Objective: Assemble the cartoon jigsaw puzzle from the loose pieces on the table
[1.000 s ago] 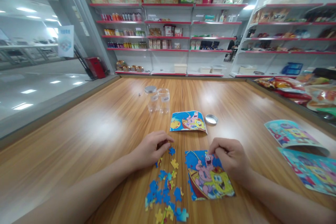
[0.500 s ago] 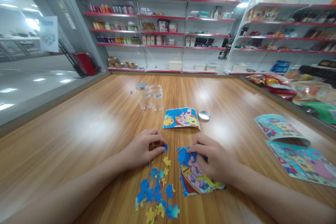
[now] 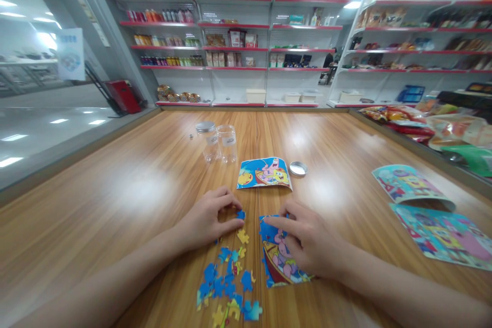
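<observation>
My left hand (image 3: 209, 217) pinches a blue jigsaw piece (image 3: 241, 214) between thumb and fingertips, just above the wood. Over the partly assembled jigsaw puzzle (image 3: 273, 266) lies my right hand (image 3: 307, 238), its index finger stretched out to the blue upper left corner. The joined part shows a pink figure in a boat, and my right hand hides its right side. Loose jigsaw pieces (image 3: 218, 287), blue and yellow, are scattered left of it. Behind both hands rests a curled picture card (image 3: 264, 173) with the same boat scene.
Two clear jars stand farther back, a lidded jar (image 3: 209, 143) and an open jar (image 3: 227, 144). A metal lid (image 3: 299, 168) lies right of the card. Two more cartoon picture sheets (image 3: 442, 236) are at the right. Snack bags (image 3: 403, 120) lie beyond the table's right edge.
My right index finger has slid left across the puzzle toward its upper left corner, uncovering more of the picture. My left hand keeps its pinch on the blue piece, nearly still.
</observation>
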Available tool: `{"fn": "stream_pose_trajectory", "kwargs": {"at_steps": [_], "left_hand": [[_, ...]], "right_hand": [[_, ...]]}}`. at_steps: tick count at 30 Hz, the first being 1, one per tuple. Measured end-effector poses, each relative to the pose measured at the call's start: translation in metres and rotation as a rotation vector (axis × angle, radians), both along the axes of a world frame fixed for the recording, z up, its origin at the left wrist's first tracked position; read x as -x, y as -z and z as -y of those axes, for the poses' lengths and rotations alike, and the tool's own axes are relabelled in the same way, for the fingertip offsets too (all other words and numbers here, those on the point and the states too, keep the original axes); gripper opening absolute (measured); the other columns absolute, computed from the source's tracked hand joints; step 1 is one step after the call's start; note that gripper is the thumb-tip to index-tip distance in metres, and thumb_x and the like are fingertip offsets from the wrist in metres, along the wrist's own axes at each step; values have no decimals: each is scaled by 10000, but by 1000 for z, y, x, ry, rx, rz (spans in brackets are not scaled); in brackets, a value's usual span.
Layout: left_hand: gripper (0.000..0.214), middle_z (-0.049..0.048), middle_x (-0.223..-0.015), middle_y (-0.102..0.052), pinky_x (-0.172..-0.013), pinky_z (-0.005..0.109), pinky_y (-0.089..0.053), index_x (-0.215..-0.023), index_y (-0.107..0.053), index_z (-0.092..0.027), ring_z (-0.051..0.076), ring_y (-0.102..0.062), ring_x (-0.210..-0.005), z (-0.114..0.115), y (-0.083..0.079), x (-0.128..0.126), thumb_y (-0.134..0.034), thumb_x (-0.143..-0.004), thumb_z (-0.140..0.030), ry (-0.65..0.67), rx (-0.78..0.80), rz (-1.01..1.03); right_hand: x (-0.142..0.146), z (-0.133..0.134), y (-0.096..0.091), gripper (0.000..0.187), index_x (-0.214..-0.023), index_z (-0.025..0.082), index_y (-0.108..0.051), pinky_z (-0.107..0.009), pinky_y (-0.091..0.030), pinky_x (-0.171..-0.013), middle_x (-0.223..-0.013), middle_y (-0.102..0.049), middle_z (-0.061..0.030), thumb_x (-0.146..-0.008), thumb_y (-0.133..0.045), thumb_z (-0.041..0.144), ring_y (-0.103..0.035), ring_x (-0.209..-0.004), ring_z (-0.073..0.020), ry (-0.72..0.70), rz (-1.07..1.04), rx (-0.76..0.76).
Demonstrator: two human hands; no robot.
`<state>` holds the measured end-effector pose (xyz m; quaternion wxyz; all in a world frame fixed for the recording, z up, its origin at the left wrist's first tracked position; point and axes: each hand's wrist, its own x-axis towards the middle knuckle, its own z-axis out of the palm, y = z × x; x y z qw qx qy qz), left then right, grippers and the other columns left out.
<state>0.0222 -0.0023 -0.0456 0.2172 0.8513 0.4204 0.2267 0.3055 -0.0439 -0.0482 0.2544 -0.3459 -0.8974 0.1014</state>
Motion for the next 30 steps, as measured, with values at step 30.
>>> {"fn": "stream_pose_trajectory", "kwargs": {"at_steps": [30], "left_hand": [[146, 40, -1014, -584, -847, 341, -469, -984, -697, -230, 197, -577, -936, 6, 6, -11, -651, -920, -353, 33, -55, -5]], "right_hand": [[7, 3, 2, 467, -1221, 180, -661, -358, -489, -736, -983, -524, -98, -791, -551, 37, -511, -878, -226, 18, 87, 96]]}}
